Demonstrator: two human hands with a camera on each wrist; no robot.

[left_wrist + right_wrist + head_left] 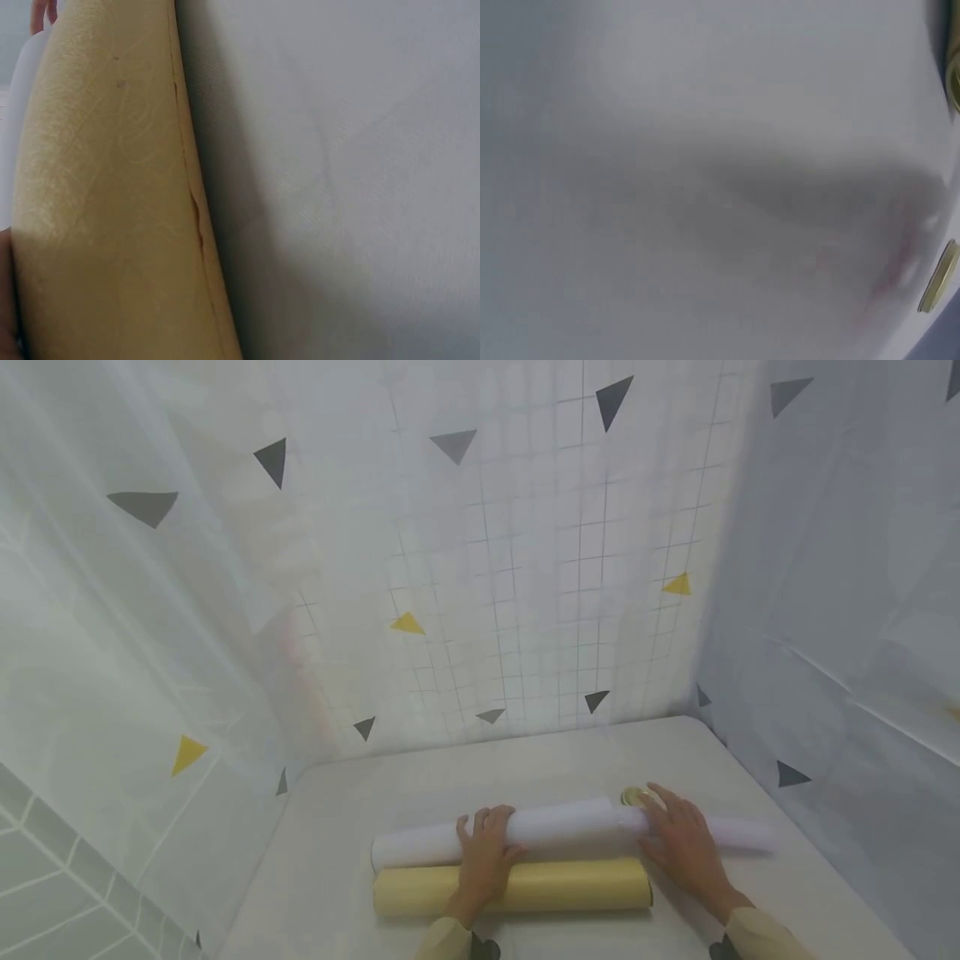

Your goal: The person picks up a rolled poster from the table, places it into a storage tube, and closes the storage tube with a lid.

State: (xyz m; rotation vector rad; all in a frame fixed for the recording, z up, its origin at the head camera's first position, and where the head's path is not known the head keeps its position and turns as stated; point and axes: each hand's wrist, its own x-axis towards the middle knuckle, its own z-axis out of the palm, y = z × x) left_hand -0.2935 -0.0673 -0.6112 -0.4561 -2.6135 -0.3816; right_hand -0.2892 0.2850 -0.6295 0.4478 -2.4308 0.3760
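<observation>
My left hand [486, 856] lies across a thick white roll [562, 822], its fingers bent over the far side. A tan-yellow roll [573, 885] with a creased surface lies parallel in front, under that wrist. In the left wrist view this yellow roll [105, 187] shows a ragged lengthwise edge, and the white roll [22, 105] is partly hidden behind it. My right hand [686, 843] spreads over a thinner whitish roll [742, 833], thumb on the near side. Its fingertips are close to a small gold-coloured ring [633, 796]; contact is unclear. In the right wrist view the ring [939, 277] appears edge-on.
All the rolls lie on a white-covered table [322, 827] with rounded far corners. Translucent sheeting [510, 568] with grey and yellow triangles hangs behind it and along both sides. A blurred shadow [780, 187] falls on the white surface in the right wrist view.
</observation>
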